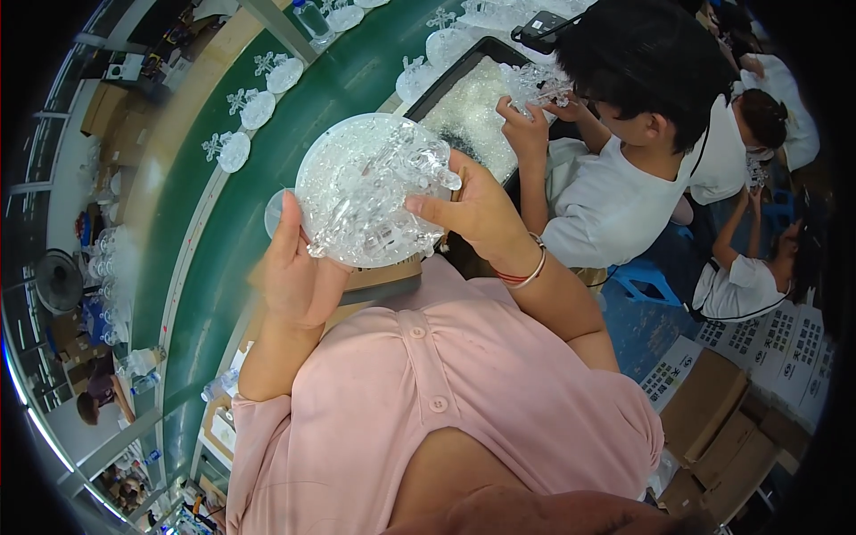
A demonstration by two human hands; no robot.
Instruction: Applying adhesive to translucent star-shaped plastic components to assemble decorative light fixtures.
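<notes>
Here the left hand point(299, 276) and right hand point(473, 209) are both clamped on a clear plastic ornament on a round disc point(370, 192), held chest-high above the green conveyor belt point(223, 232), near a co-worker's tray of clear parts point(473, 107).

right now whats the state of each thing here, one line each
left hand: fingers gripping the clear disc's left edge
right hand: fingers pressed on the clear ornament
clear disc: held up over the belt, tilted
clear ornament: resting on the disc's face, held there
green conveyor belt: carrying finished discs in a row
black tray: full of clear parts
cardboard boxes: flaps closed
</notes>
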